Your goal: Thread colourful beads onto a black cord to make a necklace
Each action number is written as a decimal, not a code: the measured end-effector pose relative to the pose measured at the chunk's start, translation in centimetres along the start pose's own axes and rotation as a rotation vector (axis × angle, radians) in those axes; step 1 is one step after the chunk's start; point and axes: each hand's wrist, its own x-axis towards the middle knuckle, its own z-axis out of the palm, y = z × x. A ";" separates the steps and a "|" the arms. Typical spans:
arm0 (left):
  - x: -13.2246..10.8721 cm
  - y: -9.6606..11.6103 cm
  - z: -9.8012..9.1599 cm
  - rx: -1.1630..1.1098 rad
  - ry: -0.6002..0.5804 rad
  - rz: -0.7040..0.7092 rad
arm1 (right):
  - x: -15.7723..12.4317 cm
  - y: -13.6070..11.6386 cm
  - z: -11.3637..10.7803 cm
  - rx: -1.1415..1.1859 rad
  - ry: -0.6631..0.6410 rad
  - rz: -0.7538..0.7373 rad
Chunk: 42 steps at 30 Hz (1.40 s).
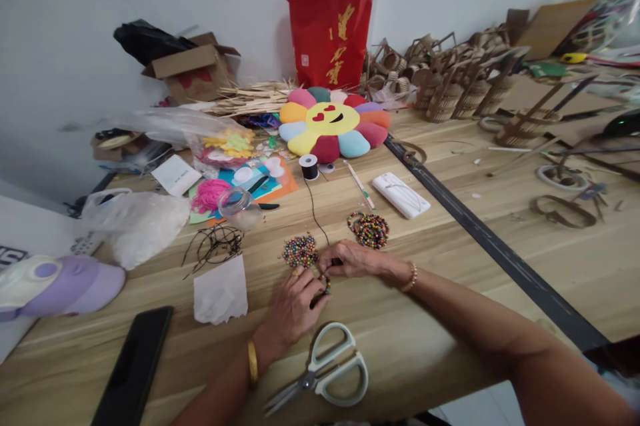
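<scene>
My left hand (297, 299) lies on the table, fingers curled and closed on a short string of colourful beads (327, 285). Touching its fingertips, my right hand (350, 259) is closed in a pinch at the black cord (314, 206), which runs back to a small spool (309, 169). What lies right between the fingertips is too small to make out. Just beyond my left fingers is a heap of loose multicoloured beads (300, 250). Behind my right hand lies a coiled strand of beads (371, 229). Scissors (327, 369) with pale handles rest close to my left wrist.
A black phone (133, 366) and torn white paper (221, 290) lie to the left, near tangled black cords (215, 246) and a clear jar (240, 207). Behind sit a white power bank (401, 195) and a flower cushion (334, 123). Small woven baskets (450, 93) crowd the right back.
</scene>
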 end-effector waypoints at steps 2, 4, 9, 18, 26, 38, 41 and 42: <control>0.0 0.0 0.1 0.005 -0.001 0.002 | 0.0 0.2 0.1 -0.004 0.004 -0.004; 0.0 0.0 0.0 0.009 -0.002 0.007 | 0.0 0.3 0.1 -0.010 0.002 -0.010; 0.1 0.1 0.0 0.022 0.017 0.020 | 0.0 0.3 0.1 -0.024 -0.001 -0.039; 0.1 0.0 0.1 0.013 0.035 0.009 | 0.0 0.9 0.3 -0.038 -0.017 -0.047; 0.1 0.0 0.0 -0.021 0.031 0.026 | 0.0 0.7 0.2 -0.019 -0.014 -0.029; 0.1 0.0 0.1 -0.027 0.027 0.022 | 0.0 0.9 0.3 -0.014 -0.008 -0.054; 0.1 0.0 0.0 -0.044 0.016 0.013 | 0.0 0.8 0.2 0.003 -0.016 -0.041; 0.2 0.0 -0.1 -0.049 0.014 0.011 | 0.0 0.8 0.2 0.011 -0.019 -0.035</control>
